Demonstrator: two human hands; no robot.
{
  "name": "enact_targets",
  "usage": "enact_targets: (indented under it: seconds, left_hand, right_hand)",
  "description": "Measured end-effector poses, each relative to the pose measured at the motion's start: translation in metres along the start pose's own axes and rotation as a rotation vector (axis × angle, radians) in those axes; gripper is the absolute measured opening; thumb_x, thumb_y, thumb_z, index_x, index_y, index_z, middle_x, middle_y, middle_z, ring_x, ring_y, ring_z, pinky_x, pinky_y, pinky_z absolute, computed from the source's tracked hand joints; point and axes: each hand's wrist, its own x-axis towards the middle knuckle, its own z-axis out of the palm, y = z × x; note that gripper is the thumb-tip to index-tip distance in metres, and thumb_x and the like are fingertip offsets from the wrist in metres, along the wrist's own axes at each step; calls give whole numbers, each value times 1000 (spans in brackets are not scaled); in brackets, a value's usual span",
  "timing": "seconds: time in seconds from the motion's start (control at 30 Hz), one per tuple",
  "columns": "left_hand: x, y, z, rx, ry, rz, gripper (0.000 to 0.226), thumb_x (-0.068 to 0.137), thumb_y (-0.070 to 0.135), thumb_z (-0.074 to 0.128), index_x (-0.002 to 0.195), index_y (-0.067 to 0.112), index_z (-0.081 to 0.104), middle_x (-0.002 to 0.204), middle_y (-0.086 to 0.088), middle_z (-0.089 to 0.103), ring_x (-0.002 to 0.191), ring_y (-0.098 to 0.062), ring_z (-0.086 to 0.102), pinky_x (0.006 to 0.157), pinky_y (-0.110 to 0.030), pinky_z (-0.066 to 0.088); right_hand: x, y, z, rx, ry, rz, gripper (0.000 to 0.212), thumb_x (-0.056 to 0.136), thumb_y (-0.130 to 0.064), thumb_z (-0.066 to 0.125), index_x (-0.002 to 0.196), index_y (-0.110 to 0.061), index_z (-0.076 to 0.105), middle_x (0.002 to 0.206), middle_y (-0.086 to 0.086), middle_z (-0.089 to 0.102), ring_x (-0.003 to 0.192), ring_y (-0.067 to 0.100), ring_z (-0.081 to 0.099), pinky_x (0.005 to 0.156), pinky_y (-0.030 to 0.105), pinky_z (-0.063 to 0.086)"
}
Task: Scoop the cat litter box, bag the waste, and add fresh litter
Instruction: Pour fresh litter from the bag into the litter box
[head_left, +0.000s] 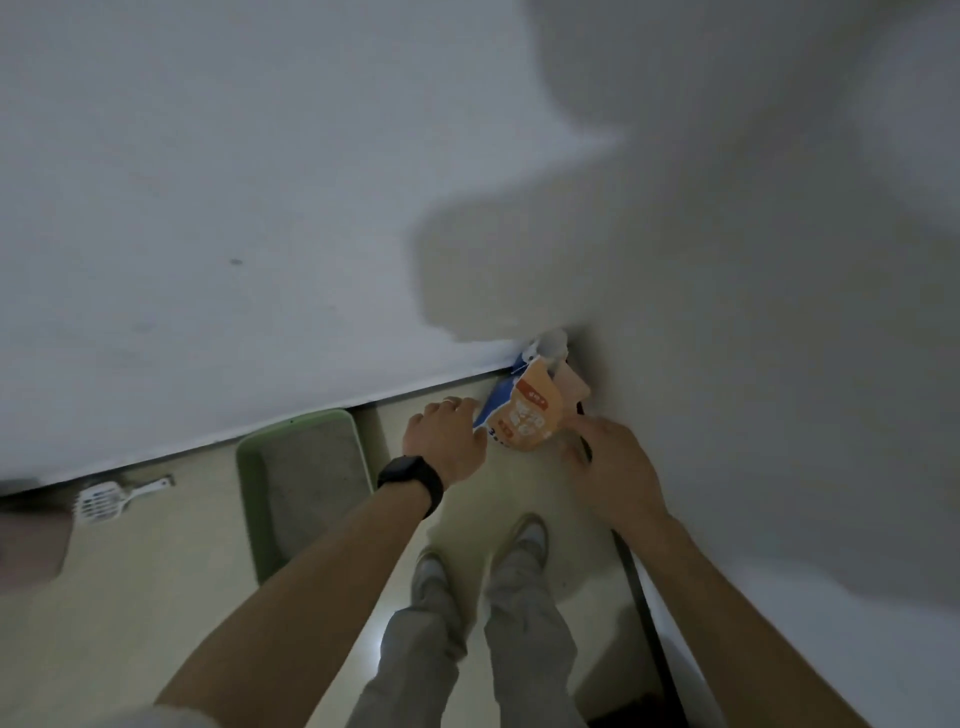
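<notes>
An orange, white and blue litter bag (530, 410) stands on the floor in the corner where two walls meet. My left hand (447, 441), with a black watch at the wrist, reaches to the bag's left side with its fingers touching the blue edge. My right hand (610, 462) is at the bag's right side with the thumb pointing toward it; whether it grips is unclear. The green litter box (249, 467) holding grey litter sits against the wall to the left. A white slotted scoop (104, 501) lies on the floor further left.
My legs and shoes (524, 540) stand just behind the bag. A pale pink object (571, 384) leans in the corner behind the bag. A dark strip (644, 613) runs along the right wall's base. A brownish object (31, 540) is at the far left edge.
</notes>
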Motion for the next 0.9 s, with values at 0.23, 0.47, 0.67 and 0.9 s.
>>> enact_targets:
  seconds: [0.23,0.47,0.67,0.9]
  left_hand:
    - [-165,-27,-93,2,232,127,42,99,40,44,138,26,50,138,1,54,129,-22,46,107,-39,33]
    - [-307,-100,-112,-5,475,43,36,100,38,41,132,31,56,139,9,54,139,-17,36,114,-38,23]
    - [-442,-185,-84,-36,548,-176,37,98,40,43,133,34,54,138,9,54,135,-17,39,113,-41,28]
    - [-574,-284,-73,-77,644,-393,36,97,39,48,131,32,56,137,6,55,130,-18,45,111,-41,34]
  right_hand:
    - [-140,-136,-68,60,247,-145,19,97,-20,59,113,-20,69,116,-3,68,109,13,54,93,21,32]
    - [-212,-225,-63,40,302,-351,42,92,-46,43,118,-24,68,120,-10,66,119,14,54,106,32,37]
    - [-280,-287,-13,-26,144,-543,27,96,-33,59,120,-26,67,125,-6,64,125,18,49,100,21,29]
    - [-359,-365,45,-23,12,-722,25,94,-28,62,116,-22,70,117,-5,67,114,12,49,97,14,27]
